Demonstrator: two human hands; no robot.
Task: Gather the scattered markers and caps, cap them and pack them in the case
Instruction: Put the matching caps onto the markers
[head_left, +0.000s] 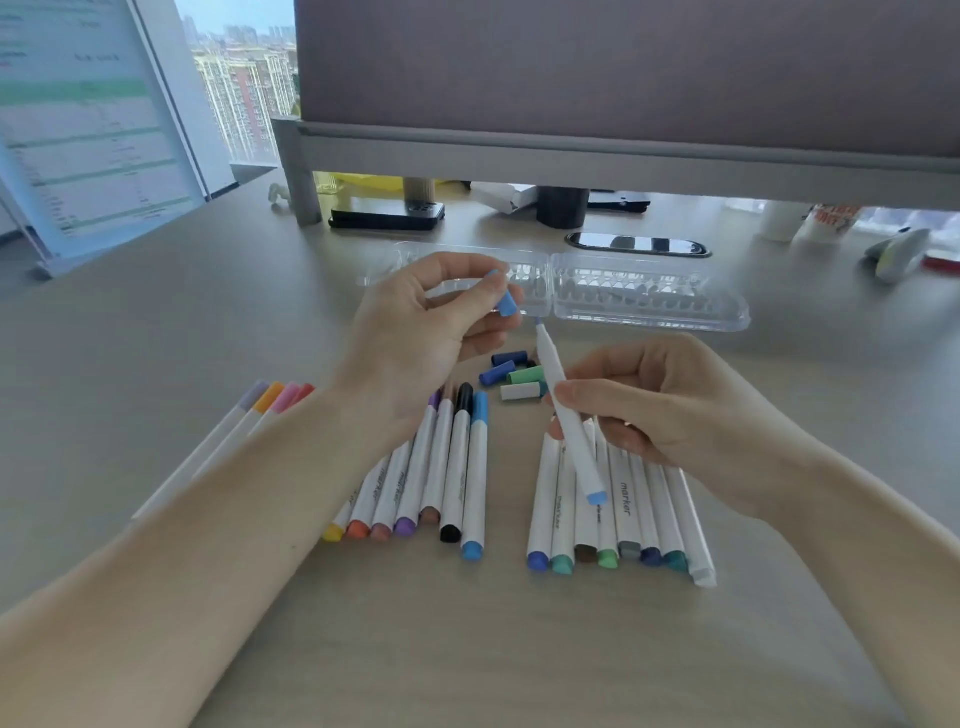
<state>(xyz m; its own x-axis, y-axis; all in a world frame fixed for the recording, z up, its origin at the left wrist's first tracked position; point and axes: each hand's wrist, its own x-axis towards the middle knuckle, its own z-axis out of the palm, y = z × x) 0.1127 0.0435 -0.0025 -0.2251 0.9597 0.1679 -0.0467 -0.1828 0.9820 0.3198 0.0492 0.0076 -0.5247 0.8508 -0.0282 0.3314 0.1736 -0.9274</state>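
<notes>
Left forearm (208, 493) hides some capped markers (457, 467); left fingers (462, 262) pinch a blue cap (506, 300), right fingers (597, 392) grip the uncapped marker (551, 364).

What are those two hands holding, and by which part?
The left hand pinches a light blue cap at its upper end. The right hand grips an uncapped marker around the middle of its white barrel.

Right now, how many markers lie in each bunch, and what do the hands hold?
Fan of white markers under the left forearm: 4
Middle row of white markers: 7
Right row of white markers: 8
Light blue marker in right hand fingers: 1
Light blue plastic cap in left hand fingers: 1
Total: 21
</notes>
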